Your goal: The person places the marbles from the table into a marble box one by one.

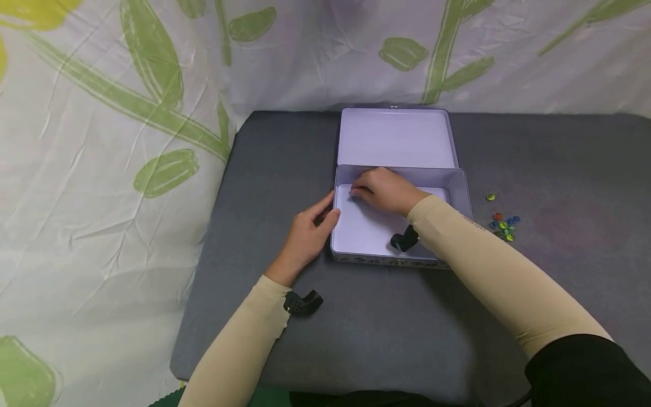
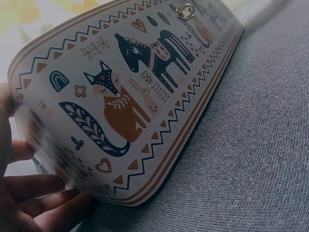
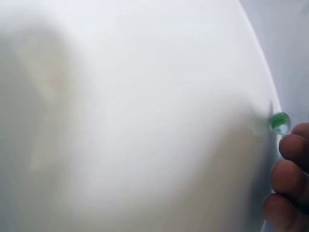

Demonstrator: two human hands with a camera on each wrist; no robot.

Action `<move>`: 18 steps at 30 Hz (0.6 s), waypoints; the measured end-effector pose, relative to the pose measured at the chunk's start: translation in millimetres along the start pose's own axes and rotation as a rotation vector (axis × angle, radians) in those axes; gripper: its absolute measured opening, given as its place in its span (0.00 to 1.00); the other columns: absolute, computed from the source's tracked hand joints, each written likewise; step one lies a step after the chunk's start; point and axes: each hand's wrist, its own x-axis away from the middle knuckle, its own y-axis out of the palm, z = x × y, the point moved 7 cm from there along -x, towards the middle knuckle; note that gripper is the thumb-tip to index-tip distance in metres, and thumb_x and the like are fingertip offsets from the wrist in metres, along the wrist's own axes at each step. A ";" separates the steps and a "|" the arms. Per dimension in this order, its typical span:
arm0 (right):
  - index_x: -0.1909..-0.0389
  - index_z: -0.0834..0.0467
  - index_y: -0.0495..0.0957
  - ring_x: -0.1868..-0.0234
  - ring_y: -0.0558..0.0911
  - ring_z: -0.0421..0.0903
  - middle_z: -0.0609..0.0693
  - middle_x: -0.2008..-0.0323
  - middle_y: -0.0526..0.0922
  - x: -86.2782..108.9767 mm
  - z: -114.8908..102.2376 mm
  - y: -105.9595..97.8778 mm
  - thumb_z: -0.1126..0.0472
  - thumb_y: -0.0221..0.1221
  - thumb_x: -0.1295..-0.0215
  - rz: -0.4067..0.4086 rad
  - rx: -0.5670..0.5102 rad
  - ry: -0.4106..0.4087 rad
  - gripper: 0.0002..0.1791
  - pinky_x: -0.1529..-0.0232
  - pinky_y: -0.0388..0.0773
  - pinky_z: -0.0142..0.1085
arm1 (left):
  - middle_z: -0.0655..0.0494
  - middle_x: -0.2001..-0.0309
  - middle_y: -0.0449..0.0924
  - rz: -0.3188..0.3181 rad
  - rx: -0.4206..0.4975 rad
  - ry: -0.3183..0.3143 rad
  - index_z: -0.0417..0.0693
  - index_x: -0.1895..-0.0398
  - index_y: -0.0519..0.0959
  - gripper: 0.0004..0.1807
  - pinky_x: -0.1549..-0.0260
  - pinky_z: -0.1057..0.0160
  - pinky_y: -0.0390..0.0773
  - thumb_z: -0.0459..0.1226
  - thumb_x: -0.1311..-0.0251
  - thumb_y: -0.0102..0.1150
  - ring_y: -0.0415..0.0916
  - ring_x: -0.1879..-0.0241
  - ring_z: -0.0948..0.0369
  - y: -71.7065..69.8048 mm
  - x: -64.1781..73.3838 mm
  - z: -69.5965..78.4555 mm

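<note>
An open tin box (image 1: pixel 356 237) with a white inside stands on the grey table. My left hand (image 1: pixel 305 240) rests against its left end, fingertips touching the outer wall near the rim. In the left wrist view, fingertips (image 2: pixel 36 186) lie on the corner of the patterned tin, which has a fox and a horse on its front. My right hand (image 1: pixel 389 191) reaches inside over the tin's left part. At its fingertips it pinches a small green and clear glass marble (image 3: pixel 279 123), close over the white bottom near the wall.
The lid (image 1: pixel 396 138) lies folded back behind the tin. To the right of it, a cluster of small coloured marbles (image 1: pixel 503 226) sits on the table (image 1: pixel 574 271), with a single yellow-green marble (image 1: pixel 490 197) behind them. A leaf-print cloth (image 1: pixel 330 62) hangs at the back and left.
</note>
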 end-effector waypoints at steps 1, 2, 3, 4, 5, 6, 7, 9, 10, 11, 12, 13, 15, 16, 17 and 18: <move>0.59 0.59 0.86 0.62 0.82 0.43 0.50 0.63 0.86 0.3 0.0 -0.6 0.60 0.60 0.31 0.000 -0.002 0.002 0.09 0.55 0.78 0.40 | 0.56 0.38 0.75 -0.001 0.000 0.000 0.51 0.33 0.72 0.26 0.45 0.59 0.74 0.48 0.32 0.55 0.76 0.44 0.64 0.3 0.0 0.0; 0.60 0.59 0.86 0.62 0.82 0.43 0.50 0.64 0.86 0.4 0.2 -1.1 0.59 0.59 0.30 0.001 -0.006 0.006 0.09 0.56 0.78 0.40 | 0.56 0.38 0.75 0.000 -0.002 0.000 0.51 0.33 0.72 0.26 0.44 0.59 0.74 0.48 0.32 0.55 0.75 0.43 0.65 0.3 0.1 0.1; 0.60 0.59 0.86 0.63 0.82 0.43 0.49 0.64 0.86 0.6 0.3 -1.7 0.59 0.59 0.30 0.002 -0.011 0.010 0.10 0.57 0.78 0.40 | 0.56 0.38 0.76 0.002 -0.002 0.000 0.51 0.33 0.72 0.26 0.44 0.59 0.74 0.48 0.32 0.55 0.75 0.43 0.65 0.4 0.1 0.1; 0.60 0.59 0.86 0.63 0.82 0.43 0.49 0.64 0.86 0.3 -0.6 -3.4 0.59 0.58 0.30 0.003 -0.018 0.012 0.10 0.57 0.78 0.40 | 0.56 0.39 0.77 0.006 -0.006 0.004 0.52 0.33 0.72 0.26 0.44 0.59 0.74 0.48 0.32 0.55 0.76 0.44 0.64 -0.4 -0.1 0.7; 0.60 0.59 0.86 0.65 0.81 0.43 0.49 0.65 0.86 0.3 -1.5 -5.1 0.59 0.58 0.30 0.002 -0.031 0.017 0.10 0.59 0.78 0.40 | 0.55 0.40 0.77 0.009 -0.008 0.007 0.52 0.33 0.72 0.26 0.45 0.58 0.74 0.48 0.32 0.55 0.76 0.45 0.64 -1.0 -0.2 1.5; 0.61 0.59 0.86 0.66 0.80 0.43 0.49 0.65 0.86 0.5 -2.2 -6.9 0.59 0.58 0.30 0.002 -0.041 0.023 0.10 0.60 0.77 0.39 | 0.55 0.40 0.78 0.009 -0.007 0.008 0.52 0.33 0.72 0.26 0.46 0.58 0.75 0.48 0.32 0.55 0.76 0.45 0.64 -1.3 -0.3 2.2; 0.61 0.59 0.86 0.67 0.79 0.42 0.49 0.66 0.85 0.8 -2.2 -8.2 0.59 0.57 0.30 -0.001 -0.049 0.033 0.10 0.61 0.76 0.39 | 0.55 0.41 0.79 0.009 -0.010 0.010 0.53 0.33 0.72 0.26 0.46 0.58 0.75 0.48 0.32 0.56 0.77 0.46 0.64 -1.3 -0.4 2.4; 0.62 0.58 0.85 0.70 0.77 0.42 0.47 0.67 0.85 2.3 -1.8 -10.3 0.58 0.57 0.30 -0.009 -0.059 0.056 0.10 0.64 0.75 0.38 | 0.56 0.42 0.79 0.005 -0.019 0.010 0.54 0.33 0.73 0.26 0.48 0.58 0.76 0.49 0.32 0.55 0.77 0.47 0.64 -0.8 -0.3 2.8; 0.62 0.58 0.85 0.71 0.76 0.42 0.47 0.68 0.84 3.2 -1.8 -11.4 0.58 0.57 0.30 -0.012 -0.064 0.067 0.10 0.65 0.74 0.38 | 0.56 0.42 0.79 0.002 -0.019 0.008 0.55 0.33 0.72 0.25 0.48 0.58 0.76 0.49 0.32 0.55 0.77 0.48 0.64 -0.4 0.1 3.2; 0.63 0.57 0.85 0.72 0.75 0.42 0.47 0.69 0.84 4.0 -1.9 -12.4 0.57 0.57 0.30 -0.015 -0.065 0.075 0.10 0.66 0.73 0.38 | 0.57 0.41 0.79 -0.002 -0.022 0.007 0.56 0.33 0.72 0.25 0.47 0.58 0.76 0.49 0.32 0.55 0.77 0.47 0.64 0.1 0.4 3.0; 0.63 0.57 0.86 0.72 0.75 0.42 0.46 0.70 0.84 4.6 -2.1 -13.4 0.57 0.57 0.30 -0.017 -0.059 0.080 0.10 0.67 0.73 0.37 | 0.57 0.41 0.78 -0.003 -0.026 0.005 0.56 0.33 0.72 0.25 0.47 0.58 0.76 0.50 0.32 0.54 0.77 0.47 0.65 0.5 0.8 2.9; 0.64 0.57 0.86 0.73 0.74 0.41 0.45 0.71 0.83 5.0 -2.7 -14.5 0.57 0.57 0.30 -0.018 -0.053 0.083 0.11 0.67 0.72 0.37 | 0.57 0.40 0.78 -0.002 -0.032 0.004 0.56 0.33 0.72 0.25 0.47 0.58 0.75 0.50 0.31 0.54 0.76 0.46 0.65 0.6 1.2 2.9; 0.64 0.57 0.86 0.73 0.75 0.41 0.45 0.72 0.83 5.9 -4.9 -17.8 0.56 0.58 0.31 -0.012 -0.045 0.085 0.11 0.68 0.73 0.37 | 0.56 0.40 0.77 -0.002 -0.029 0.003 0.56 0.32 0.72 0.25 0.46 0.57 0.75 0.50 0.31 0.53 0.76 0.45 0.64 0.6 2.2 3.7; 0.64 0.57 0.86 0.73 0.75 0.41 0.44 0.72 0.83 6.3 -6.0 -19.5 0.55 0.58 0.31 -0.010 -0.040 0.088 0.11 0.68 0.73 0.37 | 0.56 0.39 0.77 0.001 -0.032 0.002 0.56 0.32 0.71 0.26 0.46 0.57 0.75 0.50 0.31 0.53 0.76 0.45 0.64 0.4 2.5 3.8; 0.65 0.56 0.86 0.73 0.75 0.41 0.44 0.72 0.83 6.8 -7.3 -21.2 0.55 0.58 0.31 -0.009 -0.035 0.090 0.11 0.68 0.73 0.36 | 0.56 0.39 0.77 0.002 -0.035 0.002 0.55 0.32 0.71 0.26 0.46 0.56 0.75 0.50 0.31 0.53 0.76 0.44 0.64 0.2 2.8 3.9; 0.65 0.56 0.86 0.73 0.75 0.41 0.44 0.73 0.83 7.3 -8.3 -22.6 0.55 0.58 0.31 -0.011 -0.030 0.094 0.11 0.69 0.73 0.36 | 0.56 0.39 0.77 0.003 -0.040 0.001 0.55 0.32 0.71 0.26 0.45 0.57 0.74 0.50 0.30 0.52 0.75 0.43 0.64 -0.2 3.1 4.1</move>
